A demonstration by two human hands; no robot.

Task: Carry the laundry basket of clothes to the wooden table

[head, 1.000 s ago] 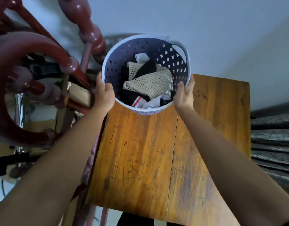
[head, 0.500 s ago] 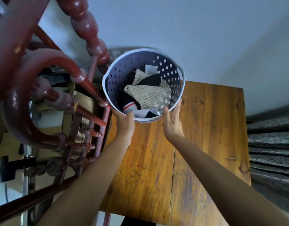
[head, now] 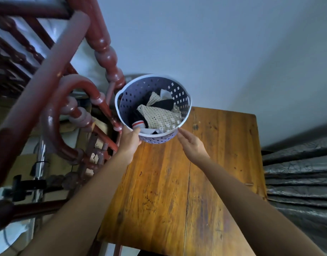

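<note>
Table (head: pixel 205 172): wooden, landmark, fills lower centre. Railing (head: pixel 53 100) beside table's left edge. Basket (head: pixel 153 108) at table's far left corner, clothes (head: pixel 159 117) inside; seems set down, base hidden. Left hand (head: pixel 129 143) at basket's near rim, thumb on rim, grip loose. Right hand (head: pixel 191 145) open, flat, fingertips at rim, holding nothing. Step judged: release after placing. Next: withdraw hands without nudging basket off corner.

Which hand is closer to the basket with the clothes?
The left hand. Its fingers rest on the near rim of the basket. The right hand is open beside the basket's near right side, fingertips just short of the rim.
</note>
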